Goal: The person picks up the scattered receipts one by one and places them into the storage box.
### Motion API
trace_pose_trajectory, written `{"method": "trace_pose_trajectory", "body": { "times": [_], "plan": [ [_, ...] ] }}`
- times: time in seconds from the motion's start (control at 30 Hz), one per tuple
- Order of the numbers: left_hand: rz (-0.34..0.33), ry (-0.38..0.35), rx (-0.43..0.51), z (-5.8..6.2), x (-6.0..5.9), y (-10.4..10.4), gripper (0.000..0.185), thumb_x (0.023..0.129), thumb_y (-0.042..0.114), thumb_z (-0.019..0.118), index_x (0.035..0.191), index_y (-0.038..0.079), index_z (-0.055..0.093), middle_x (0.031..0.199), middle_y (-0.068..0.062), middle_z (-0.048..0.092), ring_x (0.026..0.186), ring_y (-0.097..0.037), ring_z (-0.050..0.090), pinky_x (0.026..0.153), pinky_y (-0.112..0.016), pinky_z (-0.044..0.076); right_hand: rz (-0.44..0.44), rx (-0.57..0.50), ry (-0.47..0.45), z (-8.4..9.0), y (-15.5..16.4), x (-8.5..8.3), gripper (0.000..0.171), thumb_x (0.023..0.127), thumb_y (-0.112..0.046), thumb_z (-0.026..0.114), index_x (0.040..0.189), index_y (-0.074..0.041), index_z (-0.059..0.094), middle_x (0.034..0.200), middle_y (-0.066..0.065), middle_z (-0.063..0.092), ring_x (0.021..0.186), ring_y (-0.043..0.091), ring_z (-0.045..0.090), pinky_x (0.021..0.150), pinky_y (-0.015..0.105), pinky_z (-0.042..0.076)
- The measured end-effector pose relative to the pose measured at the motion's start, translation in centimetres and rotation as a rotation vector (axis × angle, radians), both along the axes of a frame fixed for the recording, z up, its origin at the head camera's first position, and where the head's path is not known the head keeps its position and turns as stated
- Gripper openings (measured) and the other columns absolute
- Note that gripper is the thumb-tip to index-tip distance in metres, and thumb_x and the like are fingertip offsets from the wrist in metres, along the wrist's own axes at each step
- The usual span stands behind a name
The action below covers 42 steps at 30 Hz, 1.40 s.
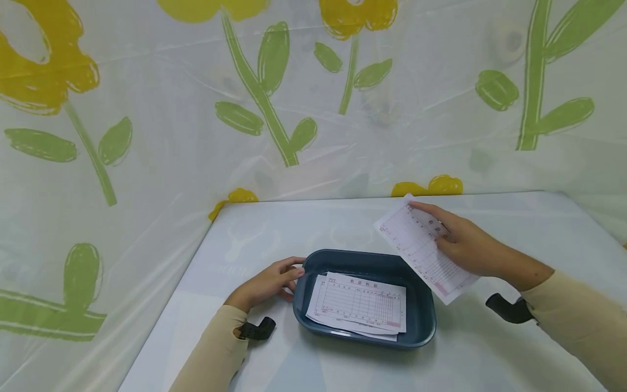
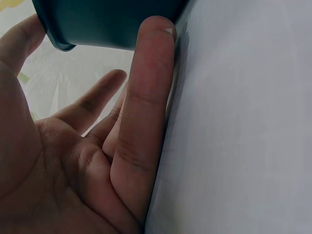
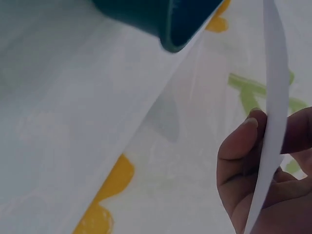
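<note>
On the pale worktop (image 1: 274,228), near its middle, sits a dark blue tray (image 1: 421,321) holding a small stack of printed forms (image 1: 360,305). Left hand (image 1: 266,283) rests open-fingered against the tray's left rim. Right hand (image 1: 465,245) pinches one form sheet (image 1: 416,247) just above the tray's far right corner, seemingly clear of it.

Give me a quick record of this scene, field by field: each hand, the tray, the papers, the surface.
left hand: touches the tray's left end, fingers fairly straight
right hand: pinches a loose form above the tray's right far corner
tray: dark blue, rectangular, on the table
stack of forms: lies inside the tray
table: pale plastic cover
backdrop: flowered sheet
</note>
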<state>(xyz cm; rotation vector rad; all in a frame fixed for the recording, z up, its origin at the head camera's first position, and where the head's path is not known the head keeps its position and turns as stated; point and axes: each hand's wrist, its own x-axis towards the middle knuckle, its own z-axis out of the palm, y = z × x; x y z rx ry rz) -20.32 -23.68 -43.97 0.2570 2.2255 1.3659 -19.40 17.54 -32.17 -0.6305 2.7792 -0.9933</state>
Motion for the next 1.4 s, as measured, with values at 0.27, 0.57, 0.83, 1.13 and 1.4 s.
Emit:
{"method": "trace_pose_trajectory", "body": {
  "times": [0.27, 0.57, 0.83, 1.13, 1.4],
  "plan": [
    [0.002, -0.001, 0.005, 0.0, 0.0, 0.0, 0.058, 0.101, 0.046, 0.053, 0.151, 0.017, 0.042, 0.117, -0.012, 0.063, 0.088, -0.018, 0.063, 0.081, -0.038, 0.061, 0.05, -0.024, 0.039, -0.6, -2.6, 0.7, 0.074, 0.093, 0.009, 0.046, 0.157, -0.025, 0.031, 0.161, 0.019, 0.028, 0.119, 0.041, 0.051, 0.071, 0.031, 0.058],
    [0.004, -0.006, 0.007, 0.0, 0.1, -0.1, 0.058, 0.102, 0.045, 0.053, 0.151, 0.018, 0.041, 0.118, -0.012, 0.063, 0.088, -0.019, 0.064, 0.082, -0.038, 0.061, 0.098, 0.012, 0.025, -1.9, -5.2, 0.7, 0.076, 0.093, 0.01, 0.044, 0.157, -0.028, 0.031, 0.162, 0.015, 0.029, 0.135, 0.04, 0.044, 0.1, 0.057, 0.051],
    [0.008, -0.009, 0.011, -0.1, -0.1, -0.1, 0.057, 0.102, 0.045, 0.053, 0.151, 0.019, 0.042, 0.122, -0.013, 0.062, 0.089, -0.019, 0.064, 0.082, -0.038, 0.061, 0.174, 0.08, -0.006, -2.2, -7.0, 0.6, 0.079, 0.092, 0.012, 0.038, 0.157, -0.032, 0.032, 0.141, 0.017, 0.048, 0.108, 0.028, 0.056, 0.081, 0.04, 0.058],
    [0.012, -0.011, 0.007, -0.1, -0.1, 0.0, 0.057, 0.102, 0.044, 0.052, 0.151, 0.017, 0.042, 0.122, -0.012, 0.062, 0.089, -0.019, 0.063, 0.082, -0.038, 0.06, 0.274, 0.173, 0.052, -3.2, -8.2, 0.7, 0.075, 0.093, 0.011, 0.041, 0.153, -0.034, 0.039, 0.131, 0.008, 0.059, 0.109, 0.02, 0.059, 0.093, 0.041, 0.056],
    [0.013, -0.008, 0.004, 0.0, -0.1, -0.1, 0.057, 0.102, 0.046, 0.052, 0.151, 0.017, 0.042, 0.122, -0.012, 0.062, 0.089, -0.019, 0.063, 0.081, -0.037, 0.06, 0.327, 0.18, 0.064, -4.1, -8.4, 0.8, 0.073, 0.093, 0.01, 0.043, 0.152, -0.034, 0.041, 0.127, 0.005, 0.062, 0.108, 0.019, 0.06, 0.098, 0.047, 0.055]
  ]
}}
